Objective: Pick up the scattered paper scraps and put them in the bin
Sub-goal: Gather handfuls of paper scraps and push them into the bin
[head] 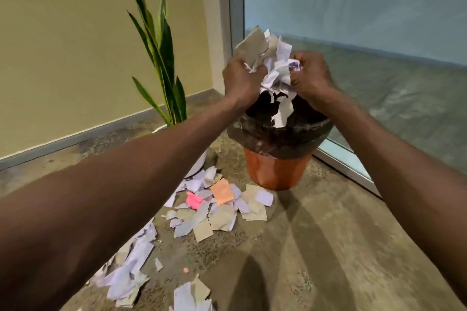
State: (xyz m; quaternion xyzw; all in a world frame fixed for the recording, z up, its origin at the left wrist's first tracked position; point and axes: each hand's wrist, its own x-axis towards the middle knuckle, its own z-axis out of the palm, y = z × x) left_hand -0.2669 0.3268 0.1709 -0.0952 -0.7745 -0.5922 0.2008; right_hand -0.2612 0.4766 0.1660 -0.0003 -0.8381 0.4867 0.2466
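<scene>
My left hand (240, 81) and my right hand (312, 76) press a bundle of paper scraps (271, 63) between them, right above the open mouth of the bin (275, 171). The bin is orange with a black liner folded over its rim. White and brown pieces stick up from the bundle, and one white strip hangs down into the bin's opening. Many scattered scraps (217, 207) in white, brown, orange and pink lie on the floor in front of the bin, with more (131, 270) nearer to me on the left.
A tall green plant (161, 58) in a white pot stands left of the bin, partly behind my left forearm. A glass partition with a metal frame (348, 161) runs behind and to the right of the bin. A yellow wall is at the left.
</scene>
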